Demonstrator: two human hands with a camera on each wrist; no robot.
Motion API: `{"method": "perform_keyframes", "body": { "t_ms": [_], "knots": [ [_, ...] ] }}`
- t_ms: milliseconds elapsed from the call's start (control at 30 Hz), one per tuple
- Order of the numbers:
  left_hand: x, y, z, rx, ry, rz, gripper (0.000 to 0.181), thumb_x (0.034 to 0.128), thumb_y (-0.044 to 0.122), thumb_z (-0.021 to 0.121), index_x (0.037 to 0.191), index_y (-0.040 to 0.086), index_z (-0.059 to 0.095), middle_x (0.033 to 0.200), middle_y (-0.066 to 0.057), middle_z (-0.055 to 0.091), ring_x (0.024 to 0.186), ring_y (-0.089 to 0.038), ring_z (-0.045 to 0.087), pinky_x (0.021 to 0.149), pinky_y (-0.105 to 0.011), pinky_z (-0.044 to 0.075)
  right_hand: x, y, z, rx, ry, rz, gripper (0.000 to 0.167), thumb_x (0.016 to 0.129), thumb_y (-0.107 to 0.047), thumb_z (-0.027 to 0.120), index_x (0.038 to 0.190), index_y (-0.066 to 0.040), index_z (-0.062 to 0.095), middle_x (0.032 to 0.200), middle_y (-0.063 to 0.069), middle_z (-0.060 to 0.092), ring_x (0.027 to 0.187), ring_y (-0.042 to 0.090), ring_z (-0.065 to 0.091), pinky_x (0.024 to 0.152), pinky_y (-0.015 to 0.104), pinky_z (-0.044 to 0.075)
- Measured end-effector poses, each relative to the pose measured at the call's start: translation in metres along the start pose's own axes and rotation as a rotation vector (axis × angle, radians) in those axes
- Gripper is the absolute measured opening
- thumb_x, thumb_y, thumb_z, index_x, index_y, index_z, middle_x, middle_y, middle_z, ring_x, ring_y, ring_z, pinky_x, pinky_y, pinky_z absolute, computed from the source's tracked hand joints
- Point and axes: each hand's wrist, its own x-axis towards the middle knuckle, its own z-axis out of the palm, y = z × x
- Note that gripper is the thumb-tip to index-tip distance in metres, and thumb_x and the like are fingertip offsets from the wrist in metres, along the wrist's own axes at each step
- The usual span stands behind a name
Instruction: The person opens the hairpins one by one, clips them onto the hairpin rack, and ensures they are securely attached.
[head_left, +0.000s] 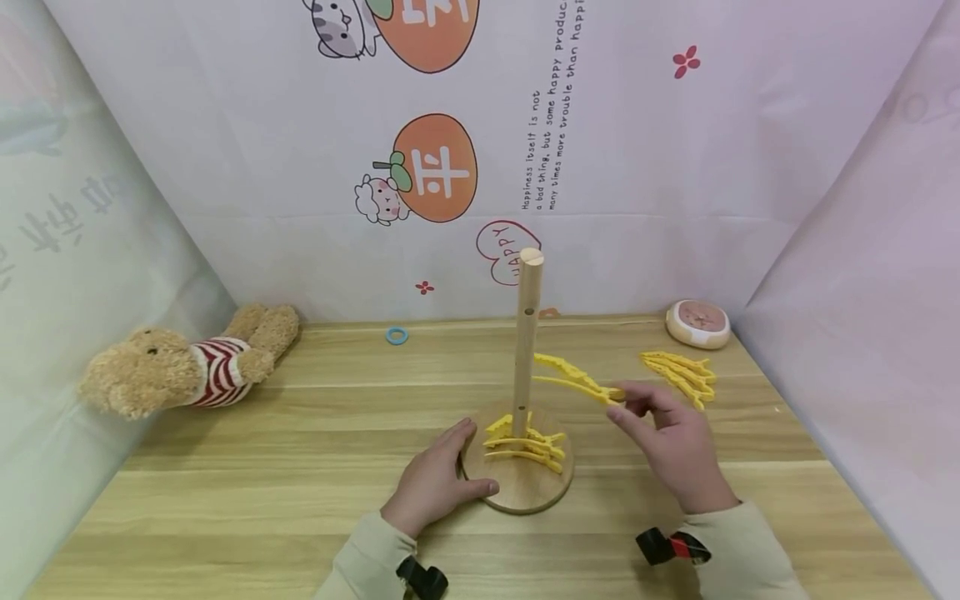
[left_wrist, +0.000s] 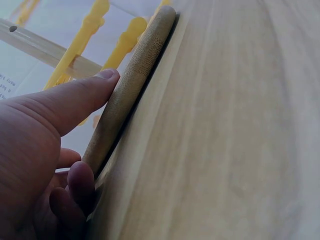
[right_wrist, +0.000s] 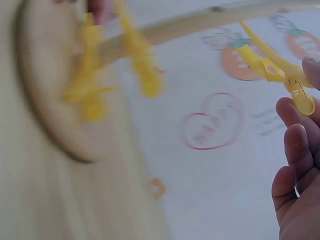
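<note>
A wooden post (head_left: 527,333) with drilled holes rises from a round wooden base (head_left: 517,493). My left hand (head_left: 431,485) holds the base's left edge, and in the left wrist view its thumb (left_wrist: 85,97) lies against the rim. Yellow plastic clips (head_left: 525,450) with long prongs sit around the post's foot. To the right of the post, my right hand (head_left: 678,450) pinches another yellow clip (right_wrist: 285,70) by its handle end, between thumb and fingers. That clip's prongs are spread apart and point left, towards the post; whether they touch it I cannot tell.
Several more yellow clips (head_left: 678,373) lie in a pile at the right, near a round pink-and-white device (head_left: 697,323). A blue ring (head_left: 397,336) is at the back of the table (head_left: 300,500). On the left lies a teddy bear (head_left: 165,371) in a striped shirt.
</note>
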Motion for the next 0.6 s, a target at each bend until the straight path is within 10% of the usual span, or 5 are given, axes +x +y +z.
{"method": "perform_keyframes", "body": {
  "t_ms": [200,600],
  "knots": [
    [0.000,0.000,0.000,0.004,0.000,-0.007,0.096,0.0788,0.054,0.081,0.153,0.008,0.042,0.160,-0.008,0.037,0.142,-0.035,0.040,0.111,-0.057,0.037,0.002,-0.011,-0.009,0.084,-0.017,-0.071,0.028,0.088,0.011,0.070,0.116,0.005,0.069,0.093,0.007,0.066,0.082,0.013,0.056,0.071,0.017,0.050],
    [-0.001,0.000,0.000,0.001,0.002,-0.001,0.096,0.0789,0.053,0.081,0.153,0.007,0.042,0.159,-0.008,0.037,0.143,-0.035,0.040,0.111,-0.058,0.037,-0.007,0.004,0.022,-0.115,-0.109,-0.027,0.026,0.085,-0.007,0.080,0.109,-0.015,0.075,0.086,-0.007,0.064,0.081,0.011,0.056,0.062,0.023,0.045]
  ]
}}
